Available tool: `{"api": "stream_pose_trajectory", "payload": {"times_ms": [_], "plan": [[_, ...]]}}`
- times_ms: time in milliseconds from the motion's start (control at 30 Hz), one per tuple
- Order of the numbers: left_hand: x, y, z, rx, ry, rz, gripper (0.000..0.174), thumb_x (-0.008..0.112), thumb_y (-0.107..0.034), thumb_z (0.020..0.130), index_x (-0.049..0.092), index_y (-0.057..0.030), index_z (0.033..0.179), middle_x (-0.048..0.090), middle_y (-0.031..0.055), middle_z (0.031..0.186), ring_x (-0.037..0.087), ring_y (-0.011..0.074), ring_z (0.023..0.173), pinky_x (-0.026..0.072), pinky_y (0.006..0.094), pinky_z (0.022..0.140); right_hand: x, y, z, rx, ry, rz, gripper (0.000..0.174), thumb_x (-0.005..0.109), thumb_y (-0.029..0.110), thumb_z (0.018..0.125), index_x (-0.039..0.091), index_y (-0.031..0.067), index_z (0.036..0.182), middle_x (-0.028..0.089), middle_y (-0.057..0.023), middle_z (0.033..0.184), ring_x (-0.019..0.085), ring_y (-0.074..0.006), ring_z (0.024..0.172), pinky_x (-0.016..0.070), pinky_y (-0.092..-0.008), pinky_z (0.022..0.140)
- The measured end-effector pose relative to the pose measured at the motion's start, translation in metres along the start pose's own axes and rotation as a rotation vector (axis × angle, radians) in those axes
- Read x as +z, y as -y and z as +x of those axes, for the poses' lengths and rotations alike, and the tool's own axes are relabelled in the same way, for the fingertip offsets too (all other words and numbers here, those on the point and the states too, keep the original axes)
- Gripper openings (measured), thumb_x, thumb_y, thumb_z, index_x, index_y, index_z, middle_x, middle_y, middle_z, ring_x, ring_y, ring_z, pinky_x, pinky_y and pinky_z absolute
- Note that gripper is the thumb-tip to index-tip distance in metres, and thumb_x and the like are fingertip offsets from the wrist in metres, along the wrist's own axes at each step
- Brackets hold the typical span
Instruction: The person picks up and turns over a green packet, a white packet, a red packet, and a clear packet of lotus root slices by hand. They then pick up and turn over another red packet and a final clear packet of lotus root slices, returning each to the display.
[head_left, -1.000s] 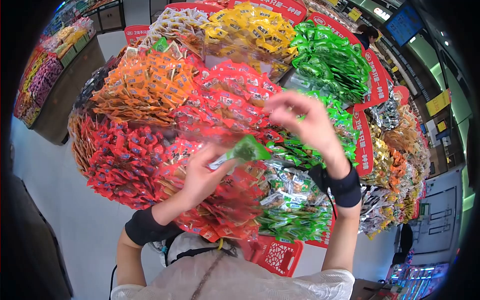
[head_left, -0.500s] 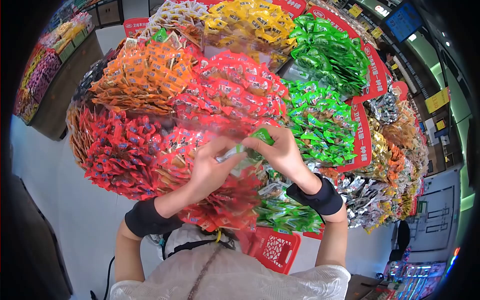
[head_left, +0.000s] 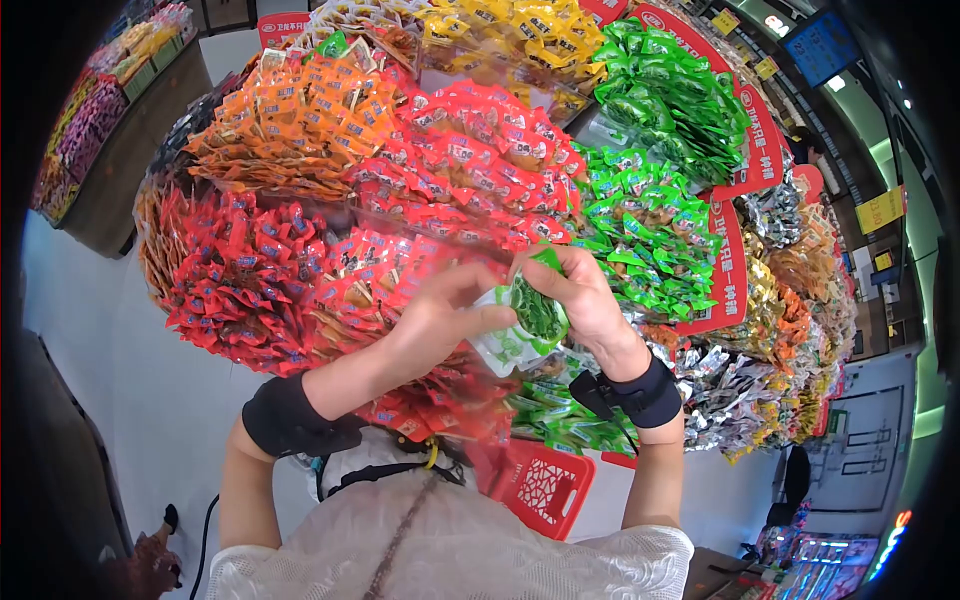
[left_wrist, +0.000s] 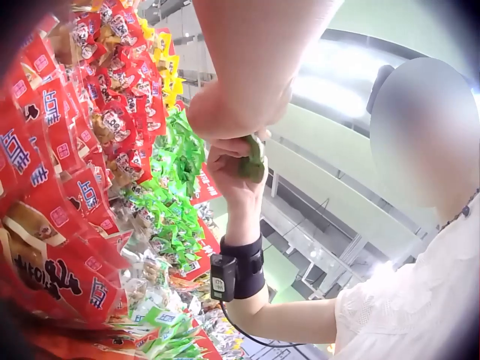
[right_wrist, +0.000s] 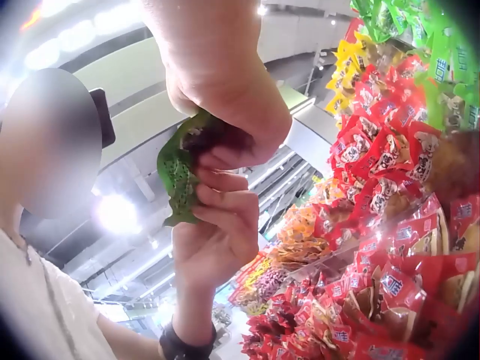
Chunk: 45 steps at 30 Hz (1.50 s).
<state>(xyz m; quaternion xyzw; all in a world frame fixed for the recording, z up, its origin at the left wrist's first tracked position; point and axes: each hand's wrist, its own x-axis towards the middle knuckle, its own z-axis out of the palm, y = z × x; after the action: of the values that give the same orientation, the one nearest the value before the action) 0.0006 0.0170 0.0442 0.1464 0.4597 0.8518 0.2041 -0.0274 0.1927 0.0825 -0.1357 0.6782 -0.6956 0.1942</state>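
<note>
Both hands hold a green and white snack packet [head_left: 541,312] in front of the body, over the heaped snacks. Its front shows dark green contents, and a pale, green-patterned part hangs at the lower left. My left hand [head_left: 441,312] pinches the packet's left side between thumb and fingers. At the top right edge, my right hand [head_left: 585,300] grips it with the thumb across the front. The right wrist view shows the crinkled green packet [right_wrist: 178,177] between the two hands, part of it hidden by the right hand.
Red snack packets [head_left: 480,165] fill the bins ahead, with orange packets [head_left: 300,130] to the left and green packets [head_left: 650,240] to the right. Red signboards [head_left: 722,265] edge the right side. A red basket [head_left: 542,488] is below, close to the body.
The right hand has come down and left from above the display to grip the packet. The packet has turned from lying sideways to facing up, and now hangs between both hands.
</note>
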Motion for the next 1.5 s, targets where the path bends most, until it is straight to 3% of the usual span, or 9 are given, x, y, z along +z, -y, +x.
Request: {"api": "stream_pose_trajectory", "payload": {"times_ms": [300,400,533,767,867,967,1100,1200,1500], "plan": [[-0.009,0.000,0.000,0.020,0.019,0.439,0.015,0.060,-0.016,0.084,0.055,-0.0023,0.086,0.054,-0.0017,0.080,0.051,0.0028,0.073,0.0422,0.0197,0.061,0.001,-0.006,-0.004,-0.298,-0.006,-0.516,0.012,0.058,0.012,0.082,0.057,0.0007,0.083,0.056,-0.0014,0.069,0.049,-0.0067,0.066,0.0406,-0.0235,0.060],[-0.013,0.001,0.000,0.047,-0.002,0.497,0.014,0.059,-0.014,0.085,0.056,-0.0011,0.088,0.054,-0.0016,0.081,0.052,0.0033,0.072,0.0427,0.0199,0.061,0.003,-0.007,-0.012,-0.152,-0.131,-0.438,0.010,0.060,0.009,0.080,0.057,0.0007,0.083,0.055,-0.0011,0.072,0.049,-0.0057,0.069,0.0400,-0.0223,0.063],[-0.016,0.005,0.002,0.099,-0.104,0.409,0.014,0.061,-0.013,0.083,0.058,-0.0002,0.088,0.056,-0.0007,0.080,0.053,0.0041,0.072,0.0438,0.0200,0.062,-0.002,-0.017,-0.016,-0.174,-0.113,-0.285,0.007,0.059,0.006,0.082,0.058,0.0000,0.086,0.056,0.0015,0.081,0.050,-0.0046,0.072,0.0402,-0.0213,0.062],[-0.025,0.016,0.014,0.200,-0.224,0.225,0.009,0.060,-0.009,0.081,0.059,-0.0009,0.084,0.059,-0.0007,0.073,0.053,0.0037,0.067,0.0424,0.0200,0.060,-0.002,-0.019,-0.022,0.034,-0.112,-0.071,0.036,0.062,-0.001,0.078,0.050,-0.0009,0.112,0.059,-0.0060,0.097,0.057,-0.0110,0.085,0.0466,-0.0250,0.075],[-0.021,0.017,0.014,0.220,-0.251,0.158,0.010,0.060,-0.009,0.082,0.058,-0.0007,0.086,0.060,0.0000,0.077,0.055,0.0039,0.072,0.0436,0.0196,0.063,-0.001,-0.026,-0.019,-0.053,-0.100,0.004,0.044,0.062,-0.003,0.078,0.045,-0.0008,0.119,0.059,-0.0085,0.103,0.057,-0.0126,0.089,0.0466,-0.0260,0.078],[-0.015,0.019,0.012,0.228,-0.279,0.103,0.011,0.060,-0.009,0.082,0.057,-0.0004,0.089,0.060,0.0009,0.081,0.056,0.0049,0.074,0.0444,0.0202,0.065,0.011,-0.032,-0.016,-0.097,-0.203,0.107,0.032,0.066,0.000,0.075,0.054,-0.0001,0.104,0.062,-0.0035,0.091,0.057,-0.0070,0.075,0.0459,-0.0210,0.066],[-0.011,0.024,0.009,0.239,-0.271,0.082,0.014,0.060,-0.009,0.082,0.057,0.0000,0.092,0.061,0.0021,0.082,0.056,0.0057,0.075,0.0447,0.0206,0.066,0.021,-0.030,-0.016,-0.035,-0.180,-0.003,0.035,0.066,0.000,0.074,0.053,0.0028,0.106,0.059,0.0003,0.087,0.055,-0.0063,0.078,0.0439,-0.0211,0.069],[-0.007,0.024,0.007,0.230,-0.259,0.076,0.015,0.061,-0.009,0.082,0.058,0.0001,0.093,0.061,0.0027,0.082,0.056,0.0059,0.074,0.0448,0.0209,0.065,0.021,-0.039,-0.014,-0.051,-0.103,-0.084,0.044,0.066,-0.005,0.072,0.049,0.0016,0.112,0.056,-0.0030,0.102,0.052,-0.0088,0.090,0.0440,-0.0251,0.077],[-0.012,0.033,0.013,0.230,-0.258,0.129,0.019,0.061,-0.007,0.081,0.056,0.0007,0.098,0.060,0.0029,0.082,0.056,0.0060,0.074,0.0456,0.0215,0.065,0.015,-0.057,-0.019,-0.075,-0.196,-0.018,0.030,0.064,-0.004,0.074,0.056,-0.0007,0.104,0.061,-0.0038,0.095,0.057,-0.0087,0.080,0.0464,-0.0230,0.071]]}}
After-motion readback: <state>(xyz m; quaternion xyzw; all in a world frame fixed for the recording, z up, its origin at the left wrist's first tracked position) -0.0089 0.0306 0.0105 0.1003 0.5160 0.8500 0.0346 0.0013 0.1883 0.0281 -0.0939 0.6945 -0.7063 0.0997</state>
